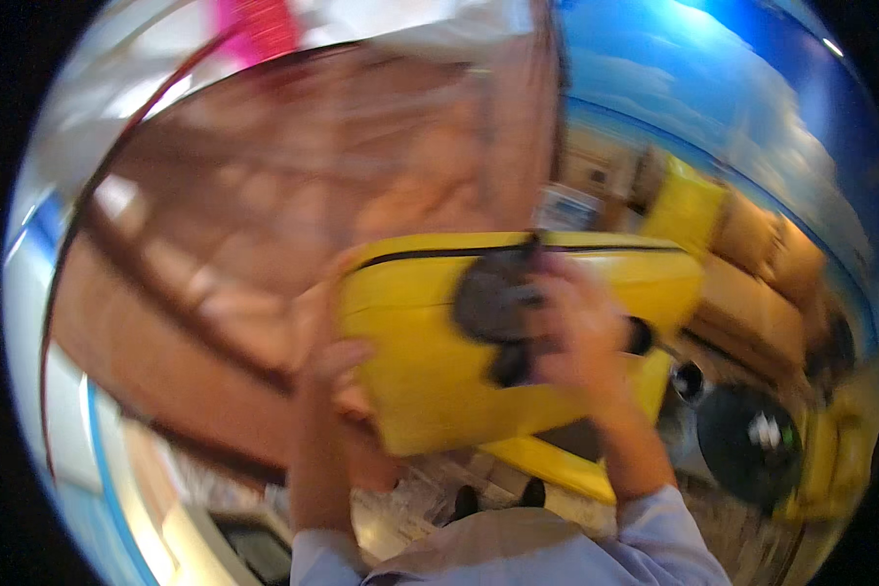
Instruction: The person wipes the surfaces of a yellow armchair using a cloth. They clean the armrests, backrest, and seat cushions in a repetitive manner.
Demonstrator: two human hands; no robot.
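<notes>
A yellow zippered bag (pixel 425 395) is held up before me, with a black zip (pixel 439 253) running along its upper side. My left hand (pixel 340 373) grips its left edge, thumb on the near face. In front of the bag, my right hand (pixel 582 329) is blurred by motion, its fingers curled around a dark, rounded object (pixel 491 297). Some purple shows beside those fingers. Blur hides what the dark object is and whether it touches the bag.
Sheer brown fabric with dark piping, like a mesh tent (pixel 278 183), fills the left and far side. To the right are a tan sofa (pixel 751 293) with a yellow cushion (pixel 685 205) and a dark round table (pixel 747 443) bearing small items. My shoes (pixel 533 492) show below.
</notes>
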